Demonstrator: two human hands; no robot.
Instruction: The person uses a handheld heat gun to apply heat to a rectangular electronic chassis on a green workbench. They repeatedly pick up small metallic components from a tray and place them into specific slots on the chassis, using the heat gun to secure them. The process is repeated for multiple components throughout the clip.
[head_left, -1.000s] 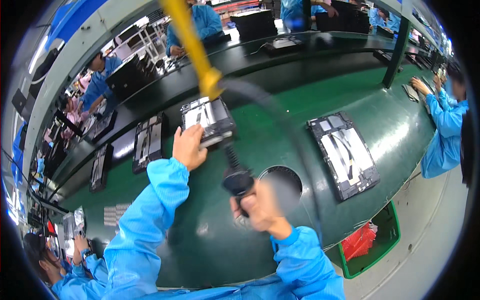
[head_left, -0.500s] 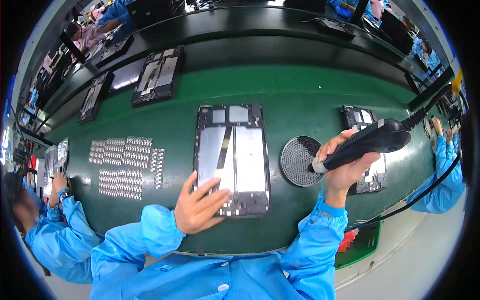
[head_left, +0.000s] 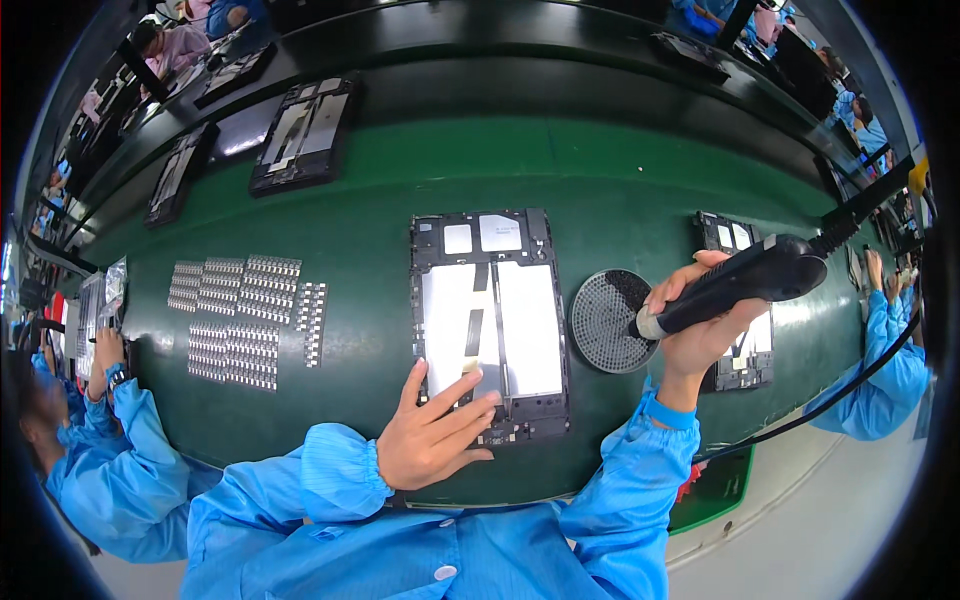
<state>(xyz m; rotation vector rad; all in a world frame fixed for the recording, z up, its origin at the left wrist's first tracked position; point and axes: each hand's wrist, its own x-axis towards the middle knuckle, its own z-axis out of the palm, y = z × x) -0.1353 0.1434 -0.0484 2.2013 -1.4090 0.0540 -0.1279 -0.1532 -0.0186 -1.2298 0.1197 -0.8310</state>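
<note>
An opened tablet (head_left: 530, 330) lies in front of me, with a black frame, pale battery panels and dark flat ribbons. My left hand (head_left: 430, 442) rests with spread fingers over its lower left corner. To the right, my right hand (head_left: 700, 345) is wrapped round a black corded electric screwdriver (head_left: 740, 285). The screwdriver's pale nose points down-left over the edge of a round, grey, perforated screw tray (head_left: 598, 335). Small dark pieces, likely screws, are heaped on the tray's right part. Its bit is hidden against these dark pieces.
Several sheets of small metallic parts (head_left: 235, 352) lie at the left. Another opened tablet (head_left: 742, 370) sits behind my right hand; more (head_left: 305, 135) stand at the back left. A black cable (head_left: 860, 380) runs down the right side. Co-workers in blue sleeves (head_left: 150, 450) sit at both sides.
The tablet and my left hand on it have shifted right, nearer the tray, and the tablet is sharper now. My right hand still holds the screwdriver over the tray.
</note>
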